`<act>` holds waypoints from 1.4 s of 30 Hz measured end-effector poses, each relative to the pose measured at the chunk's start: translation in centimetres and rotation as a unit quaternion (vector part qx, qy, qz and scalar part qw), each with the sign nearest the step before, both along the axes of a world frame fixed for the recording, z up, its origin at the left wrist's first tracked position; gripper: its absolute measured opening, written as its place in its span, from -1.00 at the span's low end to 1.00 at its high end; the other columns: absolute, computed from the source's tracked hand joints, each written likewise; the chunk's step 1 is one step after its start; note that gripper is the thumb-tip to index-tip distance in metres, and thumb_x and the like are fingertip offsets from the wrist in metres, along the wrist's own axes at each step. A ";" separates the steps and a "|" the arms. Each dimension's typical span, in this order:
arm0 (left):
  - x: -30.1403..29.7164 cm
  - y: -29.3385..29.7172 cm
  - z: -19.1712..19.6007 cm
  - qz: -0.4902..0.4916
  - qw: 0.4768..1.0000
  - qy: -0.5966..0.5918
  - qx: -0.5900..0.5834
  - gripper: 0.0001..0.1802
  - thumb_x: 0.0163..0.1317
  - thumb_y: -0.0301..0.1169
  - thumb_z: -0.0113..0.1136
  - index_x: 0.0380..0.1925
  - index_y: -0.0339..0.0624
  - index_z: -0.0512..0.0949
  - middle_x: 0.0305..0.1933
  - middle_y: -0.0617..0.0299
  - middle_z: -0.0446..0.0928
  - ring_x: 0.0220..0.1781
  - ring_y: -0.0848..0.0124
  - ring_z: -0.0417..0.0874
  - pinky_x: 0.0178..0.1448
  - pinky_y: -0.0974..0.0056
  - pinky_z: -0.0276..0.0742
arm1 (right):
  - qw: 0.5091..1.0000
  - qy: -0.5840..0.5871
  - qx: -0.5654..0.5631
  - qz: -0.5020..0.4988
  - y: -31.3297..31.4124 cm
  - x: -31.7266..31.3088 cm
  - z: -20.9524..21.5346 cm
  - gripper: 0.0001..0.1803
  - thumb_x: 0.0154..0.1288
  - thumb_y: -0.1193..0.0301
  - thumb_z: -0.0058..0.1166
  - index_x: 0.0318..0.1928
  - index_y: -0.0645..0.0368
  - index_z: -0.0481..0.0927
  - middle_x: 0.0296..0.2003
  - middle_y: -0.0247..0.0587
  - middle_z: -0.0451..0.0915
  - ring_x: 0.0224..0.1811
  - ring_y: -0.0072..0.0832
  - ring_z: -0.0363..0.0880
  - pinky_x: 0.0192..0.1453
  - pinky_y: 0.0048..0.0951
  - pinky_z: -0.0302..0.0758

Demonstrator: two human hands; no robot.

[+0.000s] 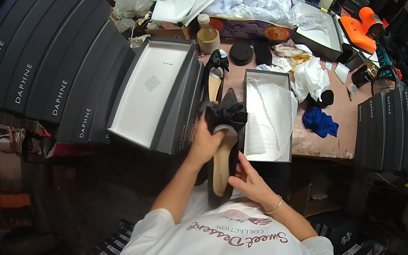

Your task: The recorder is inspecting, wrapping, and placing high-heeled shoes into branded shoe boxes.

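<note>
A black pointed flat shoe (222, 167) with a bow and a beige insole is held over my lap, its toe pointing away from me. My left hand (205, 143) is closed round its front left side, below the bow. The dark stuff at those fingertips cannot be told apart from the bow. At the right side, near the heel, my right hand (253, 184) pinches the shoe's edge, with the thumb by the insole. A matching black bow shoe (215, 80) lies just beyond, on the table. Right of it, an open shoebox (287, 155) has white tissue paper (267, 118) inside.
An upturned white-lined box lid (149, 94) rests at left beside dark boxes (43, 55). More dark shoeboxes (400, 127) stand at right. On the table (322, 149) are a blue cloth (321, 121), crumpled white paper (311, 79), a bottle (207, 37) and an orange tool (358, 34).
</note>
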State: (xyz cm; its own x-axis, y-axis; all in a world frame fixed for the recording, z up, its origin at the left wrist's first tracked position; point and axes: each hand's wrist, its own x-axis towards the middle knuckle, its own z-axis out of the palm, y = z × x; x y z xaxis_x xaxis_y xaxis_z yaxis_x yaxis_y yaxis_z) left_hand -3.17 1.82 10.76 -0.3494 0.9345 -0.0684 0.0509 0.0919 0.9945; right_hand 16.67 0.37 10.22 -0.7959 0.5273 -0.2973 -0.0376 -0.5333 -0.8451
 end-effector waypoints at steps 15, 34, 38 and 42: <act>-4.4 6.8 -8.4 0.098 0.945 0.300 -0.085 -0.34 0.20 -0.55 -0.05 0.36 -0.32 0.15 0.29 -0.21 0.32 0.32 -0.03 0.37 0.38 0.15 0.24 | 0.965 -0.179 0.048 -0.183 9.6 3.4 -7.8 -0.26 0.38 0.33 -0.02 0.44 0.25 -0.02 -0.03 -0.18 0.43 -0.11 -0.54 0.40 -0.11 -0.56 0.39; -2.6 -8.8 2.6 -0.126 0.991 -0.050 -0.006 -0.37 0.09 -0.47 0.31 0.18 -0.29 0.31 0.14 0.08 0.44 0.19 0.29 0.49 0.29 0.18 0.40 | 0.996 -0.049 -0.065 -0.022 1.3 -1.4 2.5 -0.26 0.23 0.38 0.23 0.32 0.19 0.11 0.06 -0.27 0.44 0.00 -0.58 0.49 -0.23 -0.60 0.58; -2.4 -6.6 3.3 -0.183 0.980 0.054 -0.049 -0.71 0.06 -0.41 0.41 -0.34 -0.26 0.47 -0.05 0.19 0.45 -0.05 0.44 0.52 0.13 0.31 0.47 | 0.996 -0.039 -0.074 -0.016 -2.4 -1.2 1.4 -0.26 0.24 0.37 0.25 0.31 0.22 0.13 0.05 -0.25 0.43 0.01 -0.58 0.46 -0.12 -0.57 0.57; 0.0 -7.2 0.9 -0.136 0.989 -0.061 -0.009 -0.76 0.07 -0.44 0.40 -0.41 -0.25 0.48 -0.09 0.21 0.44 -0.09 0.47 0.51 0.06 0.39 0.45 | 0.993 -0.055 -0.106 -0.008 -3.1 0.5 1.8 -0.33 0.26 0.38 0.23 0.27 0.28 0.18 0.06 -0.23 0.42 0.06 -0.55 0.42 0.08 -0.52 0.49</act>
State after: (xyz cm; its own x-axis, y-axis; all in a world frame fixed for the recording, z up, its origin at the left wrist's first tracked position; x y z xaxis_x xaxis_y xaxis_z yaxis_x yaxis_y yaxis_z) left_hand -3.12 -5.41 11.70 -0.0725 0.9909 -0.1131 -0.0446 0.1101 0.9929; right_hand 17.15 -2.68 12.03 -0.7442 0.4565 -0.4876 0.0386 -0.6994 -0.7137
